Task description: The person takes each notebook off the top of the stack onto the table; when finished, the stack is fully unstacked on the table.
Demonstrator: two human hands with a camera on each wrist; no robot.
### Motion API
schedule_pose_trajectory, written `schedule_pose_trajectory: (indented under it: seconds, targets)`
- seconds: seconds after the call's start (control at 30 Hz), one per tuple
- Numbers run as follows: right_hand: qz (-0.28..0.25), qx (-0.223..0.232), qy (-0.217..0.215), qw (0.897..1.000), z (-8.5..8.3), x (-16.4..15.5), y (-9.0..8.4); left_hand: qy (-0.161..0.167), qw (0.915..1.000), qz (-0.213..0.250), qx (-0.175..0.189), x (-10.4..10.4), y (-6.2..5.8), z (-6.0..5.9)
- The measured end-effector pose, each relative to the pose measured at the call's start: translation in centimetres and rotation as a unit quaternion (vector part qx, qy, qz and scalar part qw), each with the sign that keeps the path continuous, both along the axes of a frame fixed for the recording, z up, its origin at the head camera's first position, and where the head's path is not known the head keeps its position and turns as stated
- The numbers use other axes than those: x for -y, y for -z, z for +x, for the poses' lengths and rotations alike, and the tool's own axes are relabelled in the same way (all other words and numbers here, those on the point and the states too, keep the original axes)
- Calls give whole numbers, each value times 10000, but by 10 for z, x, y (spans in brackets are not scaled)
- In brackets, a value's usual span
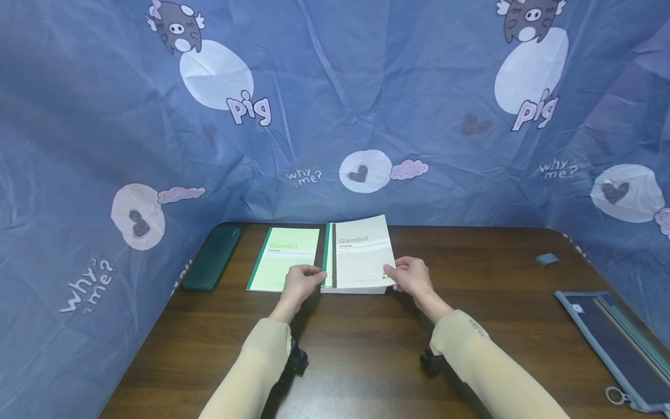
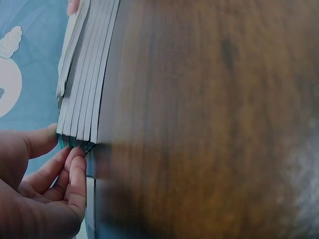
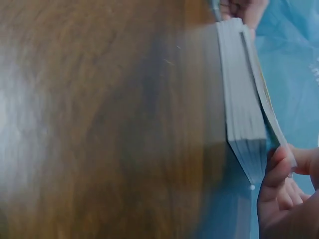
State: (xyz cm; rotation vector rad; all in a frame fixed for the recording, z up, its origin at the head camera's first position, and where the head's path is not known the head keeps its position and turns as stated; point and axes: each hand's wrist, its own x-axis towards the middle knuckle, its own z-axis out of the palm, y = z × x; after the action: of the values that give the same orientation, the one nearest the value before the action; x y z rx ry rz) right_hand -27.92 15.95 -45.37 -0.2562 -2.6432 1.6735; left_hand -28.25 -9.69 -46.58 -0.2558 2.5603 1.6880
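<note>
A white notebook (image 1: 363, 256) with a dark spine and "Gambit" on its cover lies tilted on a stack of notebooks (image 3: 244, 99). My right hand (image 1: 413, 276) pinches its lower right corner between thumb and fingers, raised off the stack. In the right wrist view a gap shows under that notebook (image 3: 269, 109). At the stack's lower left corner, my left hand (image 1: 302, 285) grips the spines, thumb at the upper edge and fingertips against the green bindings (image 2: 75, 142). Left of the stack, a green-spined notebook (image 1: 285, 256) lies flat, close beside my left hand.
A dark green case (image 1: 211, 259) lies at the table's left edge. On the right are a small blue block (image 1: 546, 259) and a blue-edged zip pouch (image 1: 612, 343) with a ring. A printed blue cloth (image 1: 314, 116) hangs behind the brown table (image 1: 361, 361).
</note>
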Motion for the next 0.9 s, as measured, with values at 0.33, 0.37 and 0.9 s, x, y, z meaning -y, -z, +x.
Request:
schedule_pose_trajectory:
  seconds: [0.33, 0.37, 0.9]
  targets:
    - [-699, 485, -97, 9963, 3, -41, -7, 2, 10000, -44, -12, -2, -3, 2]
    - [-719, 505, -74, 9961, 3, -46, -8, 2, 10000, -62, -18, -2, -3, 2]
    - [-641, 768, 70, 9950, 8, -113, -4, -22, 10000, -11, 5, 0, -2, 2]
